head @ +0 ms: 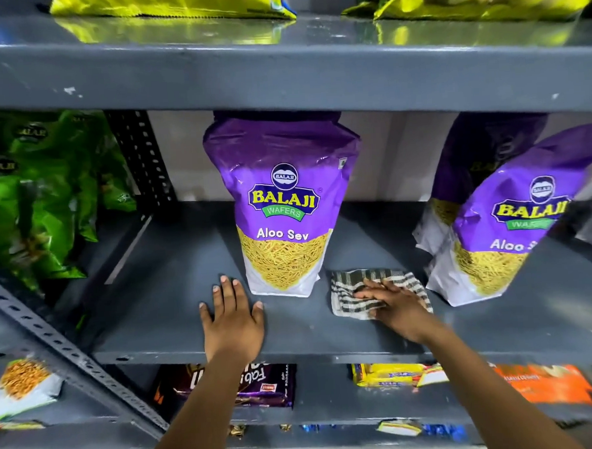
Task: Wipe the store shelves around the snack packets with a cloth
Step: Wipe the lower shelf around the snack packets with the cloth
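Note:
A grey metal shelf [175, 299] fills the middle of the view. A purple Balaji Aloo Sev packet [283, 204] stands upright at its centre. Just right of that packet lies a striped black-and-white cloth [346, 290], and my right hand [394, 303] presses flat on it. My left hand [232, 317] rests flat on the bare shelf, fingers spread, just left of the centre packet's base. Two more purple packets [507, 220] lean together at the right of the shelf.
Green packets [39, 196] stand at the left behind a slotted upright [143, 156]. Yellow-green packets [173, 4] sit on the shelf above. The shelf below holds a dark biscuit pack [258, 387], yellow packs [388, 374] and an orange pack [543, 383].

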Available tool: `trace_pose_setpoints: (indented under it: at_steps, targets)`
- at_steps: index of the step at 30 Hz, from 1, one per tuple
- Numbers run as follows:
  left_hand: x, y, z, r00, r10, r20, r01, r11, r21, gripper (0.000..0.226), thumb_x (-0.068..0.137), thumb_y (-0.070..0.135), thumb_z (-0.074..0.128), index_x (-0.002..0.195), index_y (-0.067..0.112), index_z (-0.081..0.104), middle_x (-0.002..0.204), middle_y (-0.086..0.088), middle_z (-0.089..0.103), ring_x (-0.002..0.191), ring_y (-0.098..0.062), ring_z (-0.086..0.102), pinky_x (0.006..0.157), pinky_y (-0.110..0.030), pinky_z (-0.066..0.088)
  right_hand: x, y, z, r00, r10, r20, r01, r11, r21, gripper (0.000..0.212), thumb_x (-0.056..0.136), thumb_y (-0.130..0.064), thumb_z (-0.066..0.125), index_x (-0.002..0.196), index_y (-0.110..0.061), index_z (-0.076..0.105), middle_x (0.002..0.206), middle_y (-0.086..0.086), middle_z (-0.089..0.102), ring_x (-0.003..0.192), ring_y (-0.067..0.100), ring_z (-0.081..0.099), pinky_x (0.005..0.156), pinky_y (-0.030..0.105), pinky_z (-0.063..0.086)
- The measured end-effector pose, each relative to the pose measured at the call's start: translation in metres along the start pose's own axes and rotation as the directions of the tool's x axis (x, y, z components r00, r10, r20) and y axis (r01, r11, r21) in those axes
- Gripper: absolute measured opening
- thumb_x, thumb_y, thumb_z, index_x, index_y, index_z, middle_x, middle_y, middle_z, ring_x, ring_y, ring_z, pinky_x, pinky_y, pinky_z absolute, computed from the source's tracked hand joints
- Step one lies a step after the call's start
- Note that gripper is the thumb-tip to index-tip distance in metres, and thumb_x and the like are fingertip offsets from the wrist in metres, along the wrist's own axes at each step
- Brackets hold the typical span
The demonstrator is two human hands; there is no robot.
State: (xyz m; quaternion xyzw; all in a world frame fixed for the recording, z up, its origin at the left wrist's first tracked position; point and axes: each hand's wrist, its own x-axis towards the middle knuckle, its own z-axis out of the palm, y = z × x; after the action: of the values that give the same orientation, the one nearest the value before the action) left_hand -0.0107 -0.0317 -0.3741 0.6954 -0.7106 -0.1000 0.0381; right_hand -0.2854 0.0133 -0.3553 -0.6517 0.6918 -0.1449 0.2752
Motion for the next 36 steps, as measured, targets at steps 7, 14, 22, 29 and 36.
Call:
trace_pose_setpoints:
  at_steps: [7, 14, 22, 29, 36]
  targets:
    - [0.0, 0.0, -0.001, 1.0, 0.005, -0.005, -0.005, 1.0, -0.009, 0.062, 0.097, 0.042, 0.014, 0.147, 0.01, -0.006, 0.156, -0.009, -0.014, 0.143, -0.023, -0.009, 0.116, -0.047, 0.0, 0.046, -0.01, -0.039, 0.955, 0.01, -0.297, 0.01, 0.998, 0.065, 0.058, 0.071, 0.012, 0.044, 0.102, -0.032, 0.066, 0.108, 0.01, 0.072, 0.092, 0.022, 0.067, 0.078, 0.018, 0.051]
    - [0.002, -0.002, 0.003, 1.0, 0.005, -0.014, -0.005, 1.0, 0.007, 0.061, 0.095, 0.042, 0.006, 0.147, 0.011, -0.006, 0.156, -0.009, -0.015, 0.143, -0.023, -0.008, 0.115, -0.046, 0.0, 0.128, 0.009, -0.025, 0.981, 0.182, -0.073, -0.196, 0.933, -0.301, 0.061, 0.089, -0.04, 0.045, 0.142, -0.023, 0.02, 0.156, 0.006, 0.017, 0.141, 0.029, 0.021, 0.118, 0.042, 0.02]
    - [-0.001, -0.002, -0.001, 1.0, 0.021, 0.015, -0.021, 1.0, -0.013, 0.061, 0.097, 0.04, 0.013, 0.147, 0.01, -0.006, 0.156, -0.01, -0.015, 0.143, -0.024, -0.009, 0.115, -0.048, -0.001, 0.07, -0.007, -0.02, 0.973, 0.162, -0.164, -0.199, 0.948, -0.247, 0.047, 0.086, -0.026, 0.054, 0.131, -0.027, 0.043, 0.138, 0.011, 0.051, 0.122, 0.032, 0.05, 0.106, 0.038, 0.039]
    - [-0.003, -0.001, -0.003, 1.0, 0.022, 0.004, -0.022, 1.0, -0.013, 0.06, 0.097, 0.04, 0.014, 0.147, 0.01, -0.003, 0.156, -0.01, -0.01, 0.143, -0.025, -0.006, 0.115, -0.049, 0.001, -0.013, -0.019, 0.005, 0.929, 0.192, -0.316, -0.266, 0.94, -0.212, 0.044, 0.079, -0.013, 0.055, 0.119, -0.03, 0.055, 0.114, 0.014, 0.068, 0.107, 0.035, 0.057, 0.09, 0.039, 0.05]
    - [-0.003, -0.002, -0.003, 1.0, 0.03, 0.002, -0.03, 0.999, -0.027, 0.06, 0.097, 0.04, 0.013, 0.147, 0.011, -0.003, 0.156, -0.01, -0.011, 0.143, -0.025, -0.007, 0.114, -0.049, -0.002, -0.023, -0.06, -0.01, 0.761, 0.011, -0.649, -0.283, 0.905, -0.317, 0.027, 0.069, -0.014, 0.063, 0.094, -0.005, 0.059, 0.083, 0.024, 0.069, 0.079, 0.043, 0.06, 0.065, 0.047, 0.052]
